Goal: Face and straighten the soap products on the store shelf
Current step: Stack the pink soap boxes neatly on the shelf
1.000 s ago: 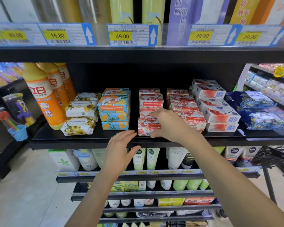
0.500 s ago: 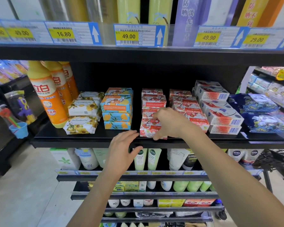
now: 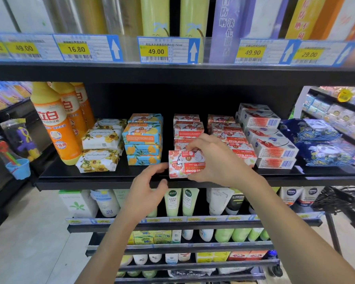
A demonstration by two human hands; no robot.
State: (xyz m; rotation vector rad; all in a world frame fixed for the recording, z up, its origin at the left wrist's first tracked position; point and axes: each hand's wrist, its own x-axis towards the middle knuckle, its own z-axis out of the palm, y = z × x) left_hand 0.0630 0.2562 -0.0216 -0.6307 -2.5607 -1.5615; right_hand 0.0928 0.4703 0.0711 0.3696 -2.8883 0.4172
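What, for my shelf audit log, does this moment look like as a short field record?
item in hand: red goat soap box, label upside down
right hand: grips the box at its top and right side
left hand: fingers relaxed, fingertips at the box's left edge; contact unclear
location: front edge of black shelf, ahead of the red soap stack
left neighbour: blue-and-orange soap stack

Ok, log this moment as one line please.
stage: facing soap | right hand: grips red goat soap box at shelf front edge | left hand: fingers relaxed, beside box

Red goat soap box [image 3: 178, 165], print upside down, at the shelf [image 3: 90, 178] front.
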